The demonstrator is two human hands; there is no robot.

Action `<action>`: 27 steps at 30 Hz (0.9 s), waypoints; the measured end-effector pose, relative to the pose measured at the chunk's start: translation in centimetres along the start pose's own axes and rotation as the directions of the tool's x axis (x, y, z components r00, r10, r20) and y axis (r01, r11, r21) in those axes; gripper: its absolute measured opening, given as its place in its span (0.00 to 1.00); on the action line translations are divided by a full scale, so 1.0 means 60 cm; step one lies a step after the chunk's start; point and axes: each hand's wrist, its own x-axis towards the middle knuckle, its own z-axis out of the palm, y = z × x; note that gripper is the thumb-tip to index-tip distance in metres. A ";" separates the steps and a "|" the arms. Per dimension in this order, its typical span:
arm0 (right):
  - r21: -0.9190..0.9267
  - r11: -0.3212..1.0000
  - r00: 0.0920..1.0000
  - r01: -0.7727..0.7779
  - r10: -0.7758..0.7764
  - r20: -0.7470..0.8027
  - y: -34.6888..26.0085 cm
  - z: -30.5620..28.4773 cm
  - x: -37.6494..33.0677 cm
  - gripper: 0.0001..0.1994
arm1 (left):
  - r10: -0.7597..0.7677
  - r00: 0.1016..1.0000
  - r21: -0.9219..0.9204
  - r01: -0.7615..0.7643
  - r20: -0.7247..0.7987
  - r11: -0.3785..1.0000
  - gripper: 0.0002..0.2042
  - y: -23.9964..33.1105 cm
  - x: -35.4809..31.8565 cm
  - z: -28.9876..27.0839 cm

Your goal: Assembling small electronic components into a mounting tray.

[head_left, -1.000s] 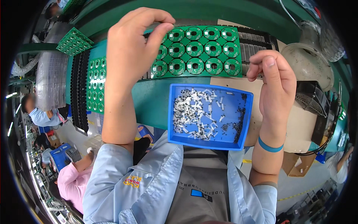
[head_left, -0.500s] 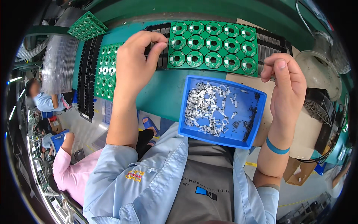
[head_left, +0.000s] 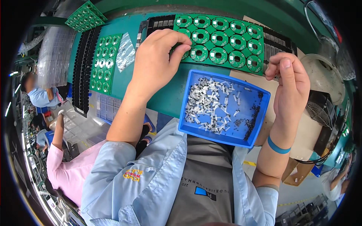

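Note:
A green circuit-board panel (head_left: pixel 237 31) with several round boards, each with a dark central hole, lies on a black slotted carrier (head_left: pixel 278 44). My left hand (head_left: pixel 160 60) is over the panel's left end, thumb and forefinger pinched near a round board. Whatever is between those fingertips is hidden or too small to name. Beside the panel's right end, my right hand (head_left: pixel 289 81) is closed with curled fingers, and its contents cannot be made out. Nearer to me stands a blue bin (head_left: pixel 223 140) holding many small white-and-black parts (head_left: pixel 211 105), with loose black bits along its right side.
To the left lie another green panel (head_left: pixel 102 64), a clear plastic bag (head_left: pixel 125 52) and a long black rail (head_left: pixel 81 75). One more panel (head_left: pixel 86 17) rests farther back, near stacked clear trays (head_left: pixel 56 56). A black fan (head_left: pixel 320 109) is at the right. A person in pink (head_left: pixel 71 165) sits at the left.
My left hand has moved right, from beside the panel to over its left end. The plastic bag it covered now shows. My right hand stays nearly in place; the whole view has shifted slightly.

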 end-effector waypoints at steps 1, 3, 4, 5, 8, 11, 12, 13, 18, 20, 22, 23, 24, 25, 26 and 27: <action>0.004 1.000 1.000 0.002 -0.002 -0.002 0.001 -0.002 -0.001 0.12 | 0.021 1.000 -0.002 -0.021 -0.001 1.000 0.03 0.003 0.003 0.005; 0.000 1.000 1.000 0.002 -0.002 -0.007 0.000 -0.004 0.000 0.12 | 0.040 0.999 -0.012 -0.040 -0.002 0.999 0.03 0.008 0.007 0.013; 0.004 1.000 1.000 0.007 -0.007 -0.015 -0.002 -0.004 0.000 0.12 | 0.060 0.998 -0.021 -0.060 -0.003 0.998 0.03 0.010 0.010 0.015; 0.008 1.000 1.000 0.011 -0.011 -0.024 -0.004 -0.004 0.001 0.12 | 0.080 0.997 -0.030 -0.080 -0.004 0.996 0.03 0.012 0.013 0.017; 0.012 1.000 0.999 0.018 -0.017 -0.050 -0.008 -0.007 0.002 0.12 | 0.124 0.992 -0.056 -0.124 -0.003 0.991 0.03 0.022 0.024 0.024; 0.032 0.999 0.998 0.029 -0.027 -0.060 -0.011 -0.010 0.004 0.12 | 0.192 0.979 -0.084 -0.186 0.064 0.979 0.04 0.041 0.043 0.031; 0.039 0.999 0.998 0.032 -0.029 -0.064 -0.010 -0.011 0.004 0.12 | 0.215 0.973 -0.093 -0.207 0.087 0.974 0.04 0.045 0.046 0.035; 0.037 0.999 0.997 0.032 -0.029 -0.071 -0.010 -0.012 0.005 0.12 | 0.219 0.972 -0.098 -0.211 0.089 0.973 0.04 0.048 0.049 0.041; 0.050 0.998 0.998 0.043 -0.041 -0.053 -0.008 -0.015 0.005 0.12 | 0.198 0.971 -0.094 -0.187 0.133 0.978 0.04 0.058 0.059 0.065; 0.025 0.999 0.999 0.027 -0.026 -0.039 -0.014 -0.013 0.002 0.13 | 0.201 0.970 -0.097 -0.189 0.137 0.977 0.04 0.059 0.059 0.070; -0.002 1.000 1.000 0.011 -0.011 -0.023 -0.018 -0.011 0.001 0.14 | 0.202 0.969 -0.099 -0.189 0.141 0.977 0.03 0.058 0.059 0.075; -0.002 1.000 1.000 0.010 -0.010 -0.026 -0.019 -0.010 0.000 0.14 | 0.203 0.969 -0.101 -0.190 0.143 0.977 0.03 0.057 0.059 0.077; 0.006 1.000 1.000 0.015 -0.015 -0.021 -0.019 -0.010 0.000 0.14 | 0.207 0.970 -0.112 -0.194 0.128 0.975 0.03 0.055 0.058 0.080; 0.013 1.000 1.000 0.021 -0.020 -0.015 -0.020 -0.009 0.000 0.14 | 0.211 0.971 -0.123 -0.198 0.112 0.973 0.03 0.053 0.059 0.082; 0.021 0.999 1.000 0.027 -0.026 -0.010 -0.020 -0.009 0.000 0.14 | 0.215 0.972 -0.133 -0.202 0.095 0.970 0.03 0.052 0.059 0.084; 0.028 0.999 0.999 0.033 -0.033 -0.003 -0.020 -0.009 0.000 0.14 | 0.219 0.973 -0.143 -0.206 0.078 0.968 0.03 0.052 0.059 0.084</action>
